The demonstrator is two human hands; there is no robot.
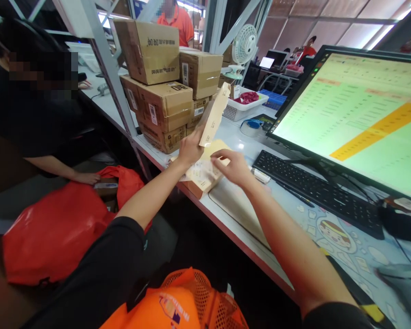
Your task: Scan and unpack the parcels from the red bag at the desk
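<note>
My left hand (191, 149) is closed around the lower end of a cream-coloured slim box (216, 114) with small print, held up and tilted above the table edge. Below it lies another pale printed box (200, 176) at the edge, with a yellowish top part behind it. Over that lower box is my right hand (234, 165), its fingers bent and a little apart. I see nothing held in it, and its fingertips are close to the box's top.
Brown cartons (166, 107) are stacked behind my left hand. A keyboard (315, 189), a monitor (359, 109), blue tape (252, 127) and a white basket (243, 107) stand to the right. At left, another person's hand (85, 177) touches a red bag (61, 228).
</note>
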